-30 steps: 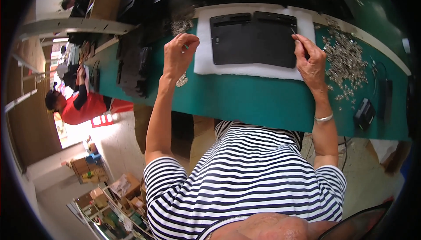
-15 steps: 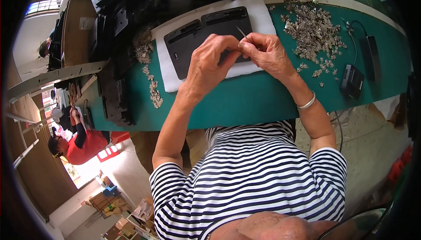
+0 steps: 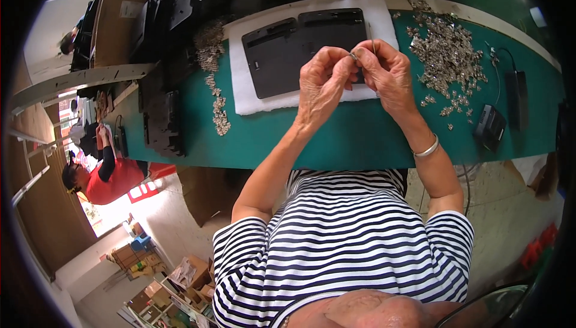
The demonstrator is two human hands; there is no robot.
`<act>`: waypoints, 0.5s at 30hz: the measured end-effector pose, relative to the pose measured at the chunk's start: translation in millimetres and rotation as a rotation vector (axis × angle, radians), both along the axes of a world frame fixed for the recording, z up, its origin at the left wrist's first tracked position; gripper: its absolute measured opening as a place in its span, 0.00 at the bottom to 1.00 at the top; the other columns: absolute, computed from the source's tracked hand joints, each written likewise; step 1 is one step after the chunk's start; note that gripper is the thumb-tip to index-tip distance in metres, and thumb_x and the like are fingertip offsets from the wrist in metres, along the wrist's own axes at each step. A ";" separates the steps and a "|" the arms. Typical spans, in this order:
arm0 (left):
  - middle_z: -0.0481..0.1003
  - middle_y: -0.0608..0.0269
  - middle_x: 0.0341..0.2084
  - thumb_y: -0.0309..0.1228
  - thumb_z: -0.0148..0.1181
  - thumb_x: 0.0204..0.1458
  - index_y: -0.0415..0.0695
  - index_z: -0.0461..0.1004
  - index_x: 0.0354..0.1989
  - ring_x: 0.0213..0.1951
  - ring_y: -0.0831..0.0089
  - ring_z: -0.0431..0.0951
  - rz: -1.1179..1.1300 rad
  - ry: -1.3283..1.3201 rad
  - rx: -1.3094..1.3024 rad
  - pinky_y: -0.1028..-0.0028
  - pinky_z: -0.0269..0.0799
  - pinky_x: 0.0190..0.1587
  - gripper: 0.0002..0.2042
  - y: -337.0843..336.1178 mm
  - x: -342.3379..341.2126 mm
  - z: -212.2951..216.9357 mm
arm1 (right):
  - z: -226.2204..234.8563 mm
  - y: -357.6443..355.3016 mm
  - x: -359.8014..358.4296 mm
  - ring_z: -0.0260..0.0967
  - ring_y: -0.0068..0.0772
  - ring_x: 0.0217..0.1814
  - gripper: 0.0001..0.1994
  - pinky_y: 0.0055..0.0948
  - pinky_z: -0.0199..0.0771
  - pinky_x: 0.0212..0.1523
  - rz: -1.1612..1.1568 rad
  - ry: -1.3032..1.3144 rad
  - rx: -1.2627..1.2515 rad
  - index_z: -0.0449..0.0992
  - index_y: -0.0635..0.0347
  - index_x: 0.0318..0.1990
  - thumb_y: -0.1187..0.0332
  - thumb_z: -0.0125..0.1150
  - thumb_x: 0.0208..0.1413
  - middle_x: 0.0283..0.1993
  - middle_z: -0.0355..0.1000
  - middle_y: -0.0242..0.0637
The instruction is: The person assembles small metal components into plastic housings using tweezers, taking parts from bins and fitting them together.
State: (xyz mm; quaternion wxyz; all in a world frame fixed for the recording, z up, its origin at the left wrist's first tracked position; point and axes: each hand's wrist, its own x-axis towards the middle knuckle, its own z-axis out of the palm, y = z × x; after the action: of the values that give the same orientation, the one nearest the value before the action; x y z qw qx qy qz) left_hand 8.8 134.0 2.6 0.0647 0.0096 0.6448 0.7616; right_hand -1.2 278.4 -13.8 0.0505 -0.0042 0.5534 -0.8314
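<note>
Over the dark flat plastic panel, my two hands meet at the fingertips. My left hand is closed in a pinch on a small silvery metal part. The fingers of my right hand are closed too, touching the same part from the other side. A thin metal rod sticks up out of my right hand; its lower end is hidden by the fingers. Beneath, the panel lies on a white foam sheet, with its raised sections along the far side.
A heap of small metal parts lies right on the green table; a second trail of them runs down the left. Black cabled devices sit far right. Dark panels are stacked left. Another person works beyond.
My hands have moved closer together, and the small metal part now shows between the fingertips. The rod in my right hand has swung from leaning left to nearly upright. The view has shifted slightly.
</note>
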 end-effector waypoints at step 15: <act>0.75 0.65 0.22 0.32 0.56 0.54 0.37 0.77 0.33 0.25 0.81 0.73 -0.060 -0.080 -0.780 0.81 0.67 0.28 0.10 -137.9 -70.4 28.6 | -4.0 12.8 -17.7 0.66 0.24 0.20 0.04 0.22 0.68 0.22 -0.352 0.514 0.817 0.76 0.64 0.34 0.73 0.64 0.53 0.28 0.74 0.36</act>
State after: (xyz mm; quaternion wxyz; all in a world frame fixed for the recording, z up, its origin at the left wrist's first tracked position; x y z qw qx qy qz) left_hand -61.6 -4.0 31.2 0.1107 -0.0264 0.8823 0.4568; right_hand -19.0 291.1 -17.9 -0.2302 -0.0951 0.8200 -0.5153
